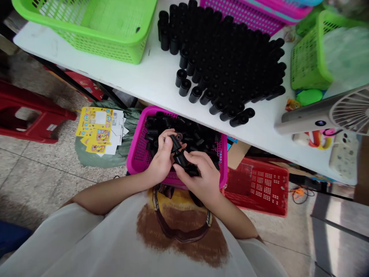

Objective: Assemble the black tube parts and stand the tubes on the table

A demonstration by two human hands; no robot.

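A magenta basket sits on my lap, filled with several loose black plastic canisters. My left hand is closed around one black canister over the basket. My right hand pinches another black canister right beside it, fingertips almost touching the left hand. On the white table above, a large block of several upright black canisters stands in rows.
A green basket sits at the table's left, another green basket and a white fan at the right, a pink basket behind. A red crate, a red stool and yellow cartons lie on the floor.
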